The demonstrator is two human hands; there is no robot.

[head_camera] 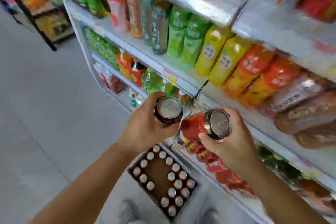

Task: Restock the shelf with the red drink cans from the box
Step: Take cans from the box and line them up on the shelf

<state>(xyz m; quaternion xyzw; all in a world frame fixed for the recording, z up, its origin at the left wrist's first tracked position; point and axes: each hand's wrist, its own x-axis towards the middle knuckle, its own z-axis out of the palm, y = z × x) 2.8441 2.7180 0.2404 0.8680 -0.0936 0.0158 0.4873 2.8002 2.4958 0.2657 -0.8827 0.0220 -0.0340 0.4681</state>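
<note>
My left hand [143, 125] grips a red drink can [168, 112] held upright, its silver top facing me. My right hand [234, 142] grips a second red can [196, 127], tilted with its top toward the right. Both cans hang in front of the white shelf [183, 78], close to each other. Below them on the floor stands an open cardboard box [156, 167] with several cans [179, 183] standing along its edges and a bare brown middle. Red cans [223, 171] lie on a low shelf to the right of the box.
The shelving holds rows of green, yellow and orange bottles [214, 52] and more drinks below. Grey floor [45, 114] stretches to the left. A dark rack [45, 20] with colourful goods stands at the far left. My shoes [129, 211] are beside the box.
</note>
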